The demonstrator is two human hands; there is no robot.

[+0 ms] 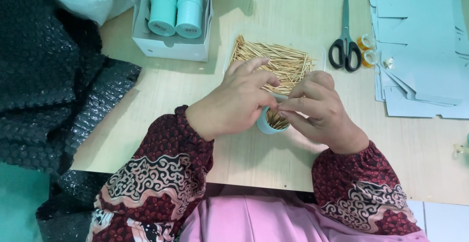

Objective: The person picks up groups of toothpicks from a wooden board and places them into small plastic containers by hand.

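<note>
Looking down from the head camera, the left hand [234,100] wraps around a small teal round container [266,123] that stands on the light wooden tabletop [166,90]; its grip is closed around the container's side, steadying it upright. The right hand [320,112] meets it from the other side, thumb and forefinger pinched shut on what looks like a few thin wooden sticks at the container's mouth. Inside the container, a bundle of toothpicks [277,121] already shows, filling much of the opening, so by the look of it the filling is well along but not finished.

Just behind the hands lies a shallow clear tray [320,58] with a large loose heap of toothpicks [273,58], so plenty of stock is left. At the far left of the tabletop sits an open white box [171,49] holding two capped teal containers [176,12] side by side; I judge these to be finished ones. To the right, well apart from the hands, lie black-handled scissors [345,41], small rolls of clear tape [367,49] touching the handles, and a stack of flat pale-blue carton blanks [420,41], not yet folded. Dark bubble wrap [49,76] hangs off the left edge.
</note>
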